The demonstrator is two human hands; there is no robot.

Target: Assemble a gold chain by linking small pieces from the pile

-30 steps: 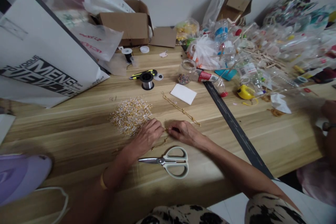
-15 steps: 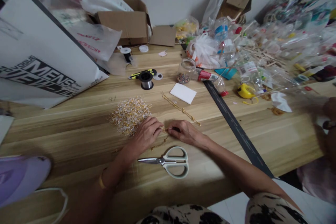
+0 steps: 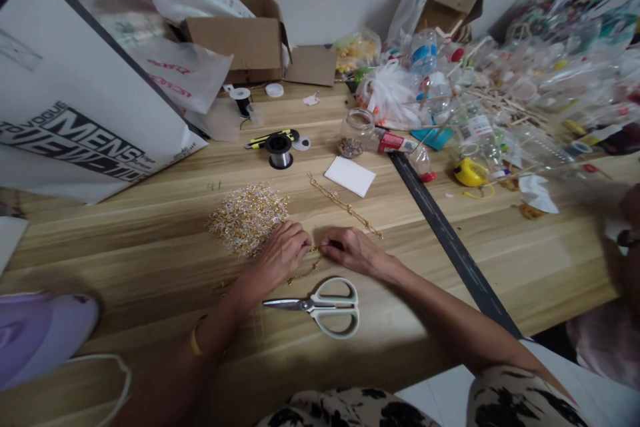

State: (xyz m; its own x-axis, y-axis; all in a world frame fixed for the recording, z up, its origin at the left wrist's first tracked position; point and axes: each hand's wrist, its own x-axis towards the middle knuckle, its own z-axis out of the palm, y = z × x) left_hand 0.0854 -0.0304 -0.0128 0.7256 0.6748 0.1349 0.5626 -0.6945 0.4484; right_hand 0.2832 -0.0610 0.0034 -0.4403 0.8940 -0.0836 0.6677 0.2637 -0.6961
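Note:
My left hand (image 3: pixel 285 248) and my right hand (image 3: pixel 353 250) meet low over the wooden table, fingertips pinched close together. Between them they grip a thin gold chain (image 3: pixel 303 274), part of which trails onto the wood below. Beside my left hand lies a heap of small gold and clear beads or charms (image 3: pixel 250 217). A second gold chain (image 3: pixel 346 208) is stretched out beyond my right hand. Scissors with pale handles (image 3: pixel 320 307) rest just below the hands, blades pointing left. The fingers hide the exact spot being pinched.
A wire spool (image 3: pixel 280 152), a yellow cutter (image 3: pixel 265 140), a folded white paper (image 3: pixel 350 176) and a jar of beads (image 3: pixel 356 133) stand farther back. Plastic bottles (image 3: pixel 475 133) pile up at right. A white bag (image 3: pixel 85 113) is at left; another person's arm shows at the right edge.
Both hands stay almost in place, still pinching the chain, with only slight finger movement. The view has shifted very slightly.

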